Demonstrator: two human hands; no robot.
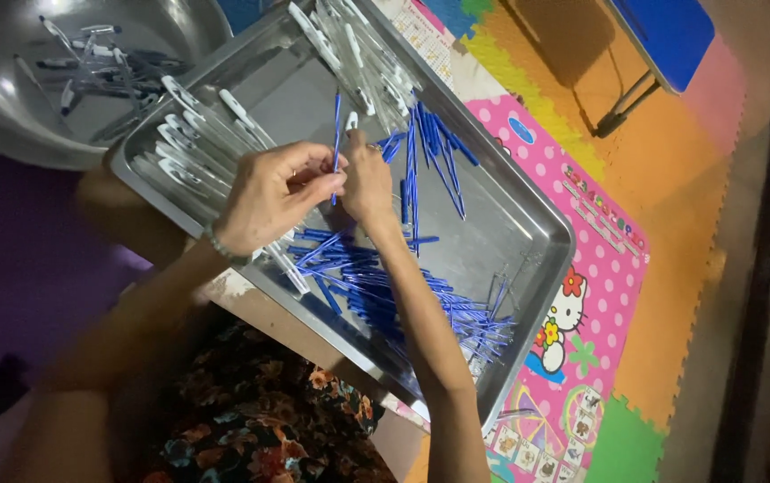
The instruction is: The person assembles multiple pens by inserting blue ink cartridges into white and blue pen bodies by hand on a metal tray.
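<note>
Both hands meet over the middle of the metal tray (528, 234), and it is close work. The left hand (269, 197) has its fingers curled in, thumb and forefinger pinched on a thin blue refill (337, 134) that stands nearly upright between the two hands. The right hand (369, 183) is closed around the same spot, its fingertips bunched at a small white pen part (350, 121) right beside the top of the refill (whether that piece is actually gripped or only touched, I cannot tell).

Below the wrists lies a loose heap of blue refills (385, 286) across the tray's near half, with a second bunch (434, 152) fanned out just past the right hand. White pen barrels (197, 134) line the tray's left side in a row, and more of them (358, 54) pile up at the far corner. A steel bowl (9, 107) sits touching the tray's left edge with assembled pens (99, 58) inside. Under it all: a pink cartoon mat (582, 295) over coloured foam floor tiles (671, 233).
</note>
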